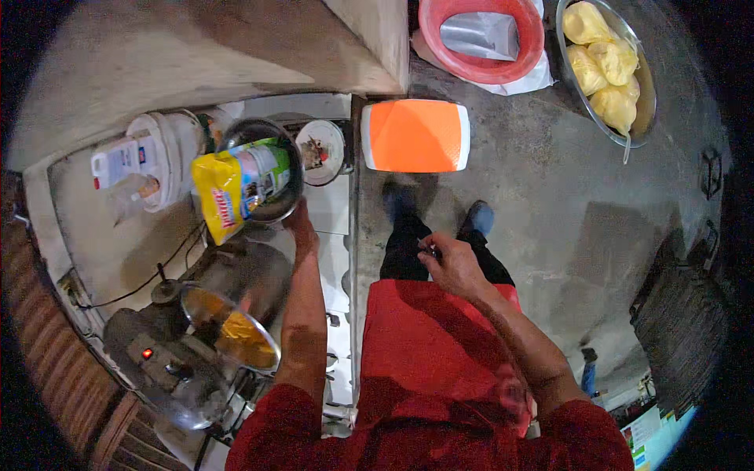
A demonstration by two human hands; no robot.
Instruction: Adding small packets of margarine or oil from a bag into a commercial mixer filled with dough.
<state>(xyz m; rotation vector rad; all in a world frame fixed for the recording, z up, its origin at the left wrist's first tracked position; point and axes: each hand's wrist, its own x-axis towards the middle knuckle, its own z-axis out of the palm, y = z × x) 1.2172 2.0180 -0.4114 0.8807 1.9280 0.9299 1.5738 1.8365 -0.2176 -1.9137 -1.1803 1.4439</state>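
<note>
My left hand [299, 226] is at the near edge of a dark metal bowl [292, 194], closed on its rim, with some fingers hidden behind it. In the bowl lies a yellow and green plastic packet [239, 184], one end sticking out over the left rim. My right hand [454, 268] is in front of my red apron [428, 337], closed in a pinch on a small dark object [430, 249] too small to name. Left of my left forearm, a tilted steel bowl [271, 345] of orange-yellow food [242, 326] stands by a dark machine [149, 334] with a lit red light.
A white bucket [171, 133], a clear jug-like container [129, 196] and a plate with scraps [323, 161] stand on the left counter. On the floor are an orange-topped box [415, 136], a red tub [428, 35] and a steel basin [646, 118] of yellow bagged lumps [613, 63].
</note>
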